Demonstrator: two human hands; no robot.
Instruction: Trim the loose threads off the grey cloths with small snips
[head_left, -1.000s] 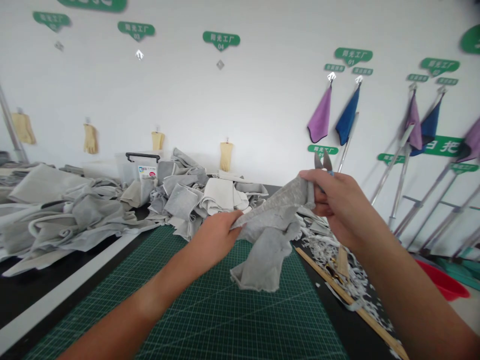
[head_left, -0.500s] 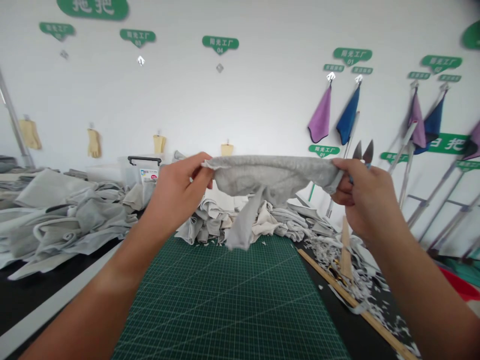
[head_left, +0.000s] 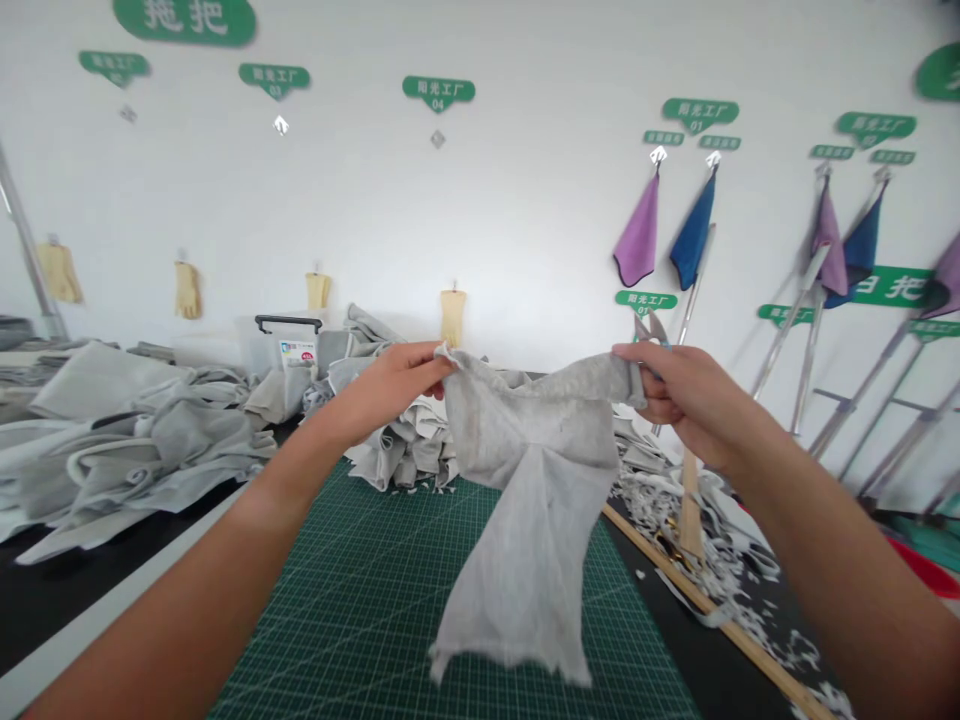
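The grey cloth (head_left: 525,480) hangs in the air above the green cutting mat (head_left: 360,620), stretched by its top edge between both hands, its narrower lower part drooping toward the mat with a ragged bottom edge. The left hand (head_left: 397,380) pinches the cloth's upper left corner between thumb and fingers. The right hand (head_left: 675,390) is closed on the upper right corner and also holds a pair of snips (head_left: 649,326), whose tips stick up behind the knuckles, clear of the fabric. Judging by this, the piece is only being spread and looked over: no blade touches it, and its frayed edge is uncut. White scraps (head_left: 660,500) lie beside a wooden strip (head_left: 720,625) on the right of the mat, while heaps of grey fabric (head_left: 150,440) crowd the table behind and to the left.
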